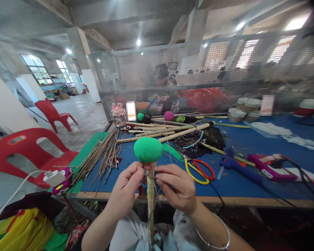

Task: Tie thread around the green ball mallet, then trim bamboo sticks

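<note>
A pale bamboo stick [150, 205] stands upright in front of me, topped by a round ball wrapped in green cloth [148, 149]. My left hand [127, 190] and my right hand [176, 186] meet just under the ball, each pinching thin thread wound around the cloth's neck on the stick. Both hands have fingers closed in a pinch. A metal bangle [219, 233] circles my right wrist. The stick's lower end rests in my lap.
On the blue table [240, 181] lie scissors with red and yellow handles [199, 170], two glue guns [253, 169], a heap of thin twigs [102, 157], long bamboo sticks with coloured balls [170, 130]. Red chairs [28, 150] stand left. A person sits behind the mesh screen [162, 87].
</note>
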`<action>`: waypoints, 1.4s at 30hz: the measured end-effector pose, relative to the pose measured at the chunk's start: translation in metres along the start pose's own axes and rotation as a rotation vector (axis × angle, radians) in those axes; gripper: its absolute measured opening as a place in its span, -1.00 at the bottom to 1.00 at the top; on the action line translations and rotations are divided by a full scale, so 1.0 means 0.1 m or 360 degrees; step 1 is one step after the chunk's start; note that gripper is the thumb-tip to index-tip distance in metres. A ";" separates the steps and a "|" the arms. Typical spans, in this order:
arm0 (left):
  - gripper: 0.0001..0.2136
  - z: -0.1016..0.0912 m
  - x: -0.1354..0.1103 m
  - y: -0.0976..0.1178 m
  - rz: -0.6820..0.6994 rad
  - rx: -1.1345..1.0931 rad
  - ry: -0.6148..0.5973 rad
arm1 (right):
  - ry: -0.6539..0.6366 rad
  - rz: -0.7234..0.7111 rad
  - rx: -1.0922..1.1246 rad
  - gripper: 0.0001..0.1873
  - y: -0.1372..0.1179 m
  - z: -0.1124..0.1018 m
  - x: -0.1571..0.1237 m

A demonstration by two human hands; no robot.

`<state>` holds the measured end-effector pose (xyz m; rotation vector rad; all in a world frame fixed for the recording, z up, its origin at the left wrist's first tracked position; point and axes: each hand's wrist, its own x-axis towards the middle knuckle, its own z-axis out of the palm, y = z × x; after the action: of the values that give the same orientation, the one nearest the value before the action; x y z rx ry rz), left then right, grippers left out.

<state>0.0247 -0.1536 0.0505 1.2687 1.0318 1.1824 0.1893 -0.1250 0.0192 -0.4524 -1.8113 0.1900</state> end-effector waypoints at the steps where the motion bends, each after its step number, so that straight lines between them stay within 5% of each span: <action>1: -0.71 -0.01 -0.01 -0.01 0.0041 0.0017 0.0030 | 0.0030 0.0084 0.0061 -0.76 -0.01 0.01 -0.01; 5: -0.76 -0.03 -0.10 -0.07 0.0639 0.0578 0.0361 | 0.0180 0.0439 0.0309 -0.84 -0.02 0.08 -0.09; 7: -0.86 -0.03 -0.16 -0.10 0.0760 0.0797 0.0264 | 0.0214 0.0565 0.0393 -0.88 0.01 0.11 -0.12; 10: -0.93 -0.04 -0.24 -0.13 0.0612 0.0869 -0.0073 | 0.0216 0.0689 0.0511 -0.90 0.05 0.15 -0.14; 12: -0.94 -0.05 -0.27 -0.14 0.0650 0.0925 -0.0014 | 0.0238 0.0758 0.0606 -0.91 0.07 0.17 -0.15; 16: -0.90 -0.11 -0.27 -0.17 0.1112 0.1138 0.0384 | 0.0252 0.0952 0.0717 -0.90 0.08 0.19 -0.19; 19: -0.85 -0.16 -0.26 -0.21 0.1439 0.1151 0.0198 | 0.0251 0.1063 0.0782 -0.91 0.10 0.19 -0.24; 22: -0.84 -0.20 -0.28 -0.20 0.1310 0.1277 0.0139 | 0.0307 0.1097 0.0856 -0.91 0.12 0.19 -0.27; 26: -0.80 -0.32 -0.28 -0.09 0.0713 0.1488 0.0137 | 0.0401 0.1142 0.0897 -0.90 0.12 0.16 -0.22; 29: -0.90 -0.39 -0.21 -0.03 0.0508 0.1046 0.0019 | 0.0475 0.1234 0.1123 -0.89 0.09 0.12 -0.10; 34: -0.79 -0.27 0.08 -0.12 0.0358 -0.0916 0.0183 | 0.0503 0.1588 0.1933 -0.78 0.13 0.09 0.10; 36: -0.80 -0.19 0.20 -0.17 0.0260 -0.1422 0.0188 | 0.0492 0.1642 0.2166 -0.75 0.18 0.10 0.13; 39: -0.78 -0.11 0.30 -0.18 0.0250 -0.1666 0.0209 | 0.0526 0.1614 0.2210 -0.77 0.24 0.12 0.14; 42: -0.73 -0.11 0.35 -0.13 0.0379 -0.1547 0.0240 | 0.0550 0.1546 0.2067 -0.78 0.28 0.12 0.18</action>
<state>0.0194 -0.1164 0.0393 0.5300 0.2879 1.6842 0.1799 -0.0916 0.0219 -0.3223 -0.7057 1.6956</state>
